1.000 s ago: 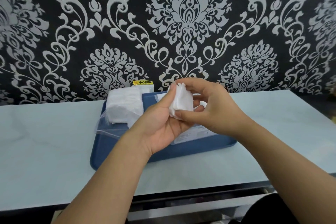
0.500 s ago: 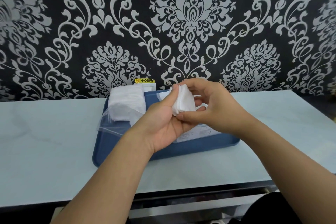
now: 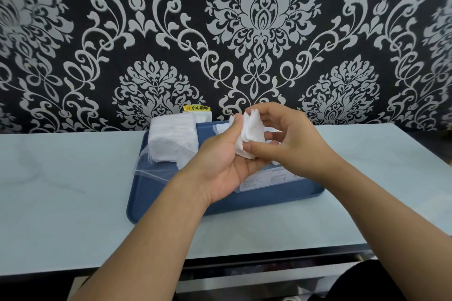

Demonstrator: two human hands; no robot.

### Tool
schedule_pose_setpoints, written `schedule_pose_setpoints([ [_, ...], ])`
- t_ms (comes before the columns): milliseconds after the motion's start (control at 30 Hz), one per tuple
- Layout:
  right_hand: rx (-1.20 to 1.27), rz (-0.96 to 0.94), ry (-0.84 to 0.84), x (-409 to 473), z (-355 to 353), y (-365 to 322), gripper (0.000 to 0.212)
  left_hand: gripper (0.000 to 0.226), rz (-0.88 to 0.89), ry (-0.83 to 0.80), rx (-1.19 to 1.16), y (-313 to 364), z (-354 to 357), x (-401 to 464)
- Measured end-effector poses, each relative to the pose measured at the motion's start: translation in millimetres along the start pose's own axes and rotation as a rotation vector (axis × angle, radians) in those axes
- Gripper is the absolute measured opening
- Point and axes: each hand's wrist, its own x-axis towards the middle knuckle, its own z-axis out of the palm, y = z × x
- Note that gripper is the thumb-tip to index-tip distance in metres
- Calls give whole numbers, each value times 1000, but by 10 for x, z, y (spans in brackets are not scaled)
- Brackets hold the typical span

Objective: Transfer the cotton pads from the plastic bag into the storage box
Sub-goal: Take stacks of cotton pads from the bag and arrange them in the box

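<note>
Over pale blue tabletop (image 3: 61, 178), left hand (image 3: 221, 171), palm up, and right hand (image 3: 291, 144) both pinch small white cotton-pad stack (image 3: 250, 137), fingers curled.

Prob. a home: damask wallpaper (image 3: 259, 19) behind pale tabletop (image 3: 61, 190).

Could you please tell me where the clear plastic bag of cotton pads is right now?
In the head view, the clear plastic bag of white cotton pads sits left of centre, on the far-left part of the blue plastic tray, just left of the left hand.
</note>
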Motion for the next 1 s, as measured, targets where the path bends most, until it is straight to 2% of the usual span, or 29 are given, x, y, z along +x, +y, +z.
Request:
schedule_pose_setpoints([
  [267,42,-41,-60,-14,-33,-9,55,57,-23,10,-62,29,30,-22],
  [400,24,6,-136,-28,-12,-7,69,61,-54,2,-22,6,24,-15],
  [533,-27,12,-136,-15,17,-5,75,66,-11,-6,60,7,46,-18],
  [667,-35,43,-82,2,22,-31,89,50,39,0,145,7,84,-40],
  [800,-77,34,34,63,98,-37,72,31,71,-11,136,-17,93,-33],
  [867,-93,45,43,77,89,-32,70,28,83,9,140,-3,74,-12],
  [933,-46,87,-67,71,14,-21,78,33,80,15,206,12,45,10],
  [1000,182,185,-210,62,-103,-35,77,38,63,25,309,28,26,30],
])
